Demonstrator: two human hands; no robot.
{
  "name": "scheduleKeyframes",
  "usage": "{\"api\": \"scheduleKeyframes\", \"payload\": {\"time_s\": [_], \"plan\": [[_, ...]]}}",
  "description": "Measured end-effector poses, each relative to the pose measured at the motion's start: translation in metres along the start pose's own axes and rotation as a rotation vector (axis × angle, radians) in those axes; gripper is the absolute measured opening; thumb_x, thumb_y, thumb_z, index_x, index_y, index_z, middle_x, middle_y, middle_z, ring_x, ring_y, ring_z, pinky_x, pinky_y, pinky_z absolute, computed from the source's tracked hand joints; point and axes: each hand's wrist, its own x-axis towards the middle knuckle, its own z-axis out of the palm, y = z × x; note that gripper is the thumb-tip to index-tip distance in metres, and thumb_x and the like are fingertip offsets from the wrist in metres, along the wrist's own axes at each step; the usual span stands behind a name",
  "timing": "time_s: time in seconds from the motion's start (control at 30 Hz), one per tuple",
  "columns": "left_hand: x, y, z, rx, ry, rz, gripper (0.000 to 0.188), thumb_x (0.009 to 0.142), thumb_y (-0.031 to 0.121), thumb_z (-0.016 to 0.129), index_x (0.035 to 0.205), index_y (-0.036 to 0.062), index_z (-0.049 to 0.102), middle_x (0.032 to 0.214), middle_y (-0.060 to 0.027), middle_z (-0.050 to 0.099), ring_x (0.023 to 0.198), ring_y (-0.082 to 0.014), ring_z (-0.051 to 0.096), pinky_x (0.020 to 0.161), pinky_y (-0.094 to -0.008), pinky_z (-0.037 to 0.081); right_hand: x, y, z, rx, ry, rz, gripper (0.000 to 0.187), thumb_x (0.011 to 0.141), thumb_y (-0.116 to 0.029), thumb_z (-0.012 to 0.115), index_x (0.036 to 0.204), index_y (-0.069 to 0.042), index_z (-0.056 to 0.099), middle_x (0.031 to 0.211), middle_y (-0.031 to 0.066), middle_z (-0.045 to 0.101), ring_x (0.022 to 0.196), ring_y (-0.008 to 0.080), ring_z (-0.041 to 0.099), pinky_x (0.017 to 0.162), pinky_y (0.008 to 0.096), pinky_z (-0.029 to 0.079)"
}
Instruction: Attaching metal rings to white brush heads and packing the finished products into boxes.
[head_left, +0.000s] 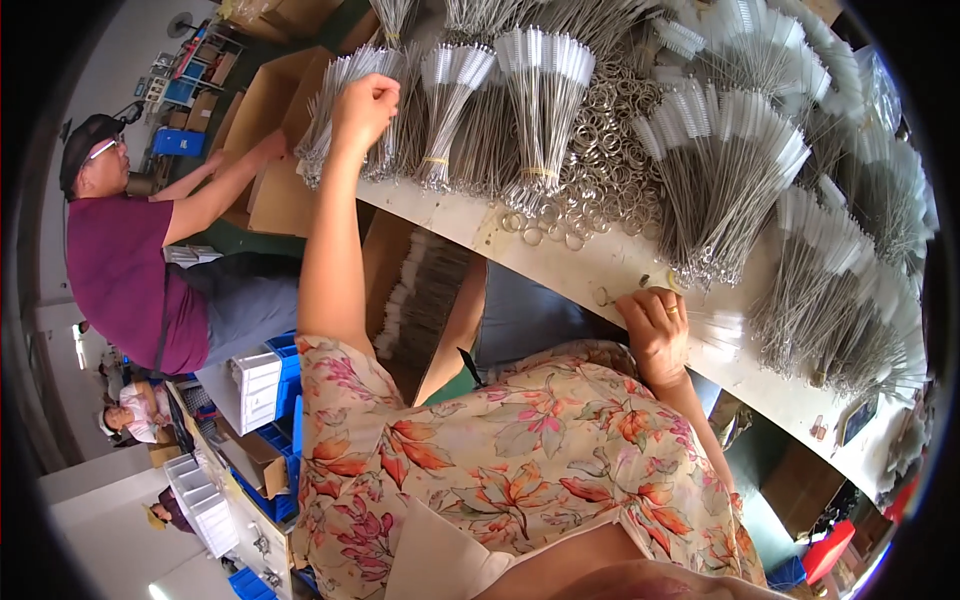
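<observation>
My left hand (pixel 363 112) is raised at the far left end of the table, fingers curled closed, over upright bundles of thin wire brushes with white bristle tips. Whether anything is between its fingers I cannot make out. Nearest to it are a rubber-banded brush bundle (pixel 452 110) and loose brushes. At the table's front edge, my right hand (pixel 656 325) is closed, knuckles up, its contents hidden. A small metal ring (pixel 602 297) shows beside its fingertips, and pale bristles (pixel 718 326) lie just right of it. Beyond is a heap of split key rings (pixel 605 150).
More brush bundles (pixel 715 180) crowd the table's middle and right. An open carton (pixel 405 300) holding brushes stands below the table edge (pixel 480 230). At the left, a person in a maroon shirt (pixel 135 260) reaches into a large cardboard box (pixel 275 190). Blue bins (pixel 285 365) stand nearby.
</observation>
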Motion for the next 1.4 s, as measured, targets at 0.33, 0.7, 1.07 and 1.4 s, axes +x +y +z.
{"api": "scheduleKeyframes", "payload": {"time_s": [0.33,0.7,1.07,1.4], "plan": [[0.048,-0.020,0.041,0.545,-0.118,-0.352,0.032,0.075,0.036,0.064,0.096,0.0118,0.067,0.102,-0.0120,0.064,0.099,-0.0309,0.059,0.084,-0.0393,0.048,0.001,-0.003,-0.004,0.119,0.058,0.005,0.025,0.059,0.000,0.068,0.082,-0.009,0.061,0.083,0.0008,0.056,0.079,0.0193,0.054,0.073,0.0338,0.040],[0.014,0.044,0.027,-0.672,0.372,0.121,0.011,0.091,0.010,0.048,0.099,0.0023,0.047,0.076,-0.0067,0.055,0.051,-0.0085,0.047,0.043,-0.0224,0.045,0.014,0.008,-0.032,0.178,0.141,0.130,0.021,0.066,0.003,0.068,0.084,-0.008,0.061,0.082,0.0032,0.056,0.075,0.0217,0.054,0.070,0.0338,0.042],[-0.046,0.062,0.069,-0.628,-0.060,-0.038,0.012,0.084,0.014,0.062,0.091,0.0048,0.063,0.067,0.0039,0.050,0.043,0.0011,0.028,0.036,-0.0168,0.018,0.132,0.004,0.001,0.527,-0.030,0.131,0.024,0.077,-0.014,0.065,0.097,-0.004,0.055,0.088,0.0111,0.056,0.076,0.0289,0.061,0.065,0.0368,0.050],[-0.083,0.040,0.042,-0.703,-0.078,-0.152,0.012,0.084,0.015,0.061,0.089,0.0047,0.064,0.067,0.0025,0.054,0.047,-0.0003,0.036,0.038,-0.0169,0.025,0.205,-0.021,0.054,0.112,-0.237,0.293,0.043,0.069,-0.032,0.070,0.095,-0.007,0.047,0.090,0.0127,0.056,0.077,0.0318,0.062,0.064,0.0407,0.050]]}}
